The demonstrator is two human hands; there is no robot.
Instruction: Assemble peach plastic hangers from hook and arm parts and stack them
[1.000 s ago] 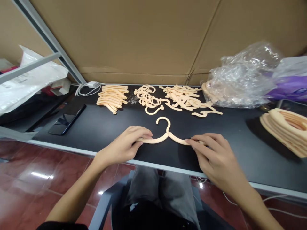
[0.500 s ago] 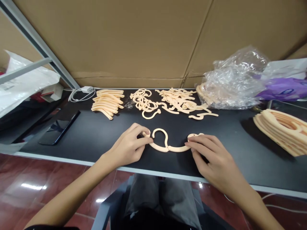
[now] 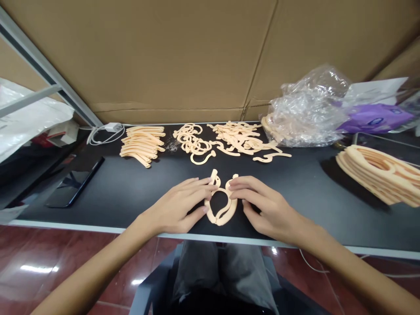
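Note:
A small peach-coloured folding hanger lies near the front edge of the black table, its two arms swung inward around the hook. My left hand pinches the left arm of the hanger. My right hand pinches the right arm. The two hands almost touch above the hook.
At the back lie a pile of hanger arms, a pile of hooks and more loose parts. A clear plastic bag and a stack of assembled hangers sit at the right. A phone lies at the left.
The hanger was spread flat with my hands wide apart; both hands have swung its arms inward and come together, so it is now folded around the hook.

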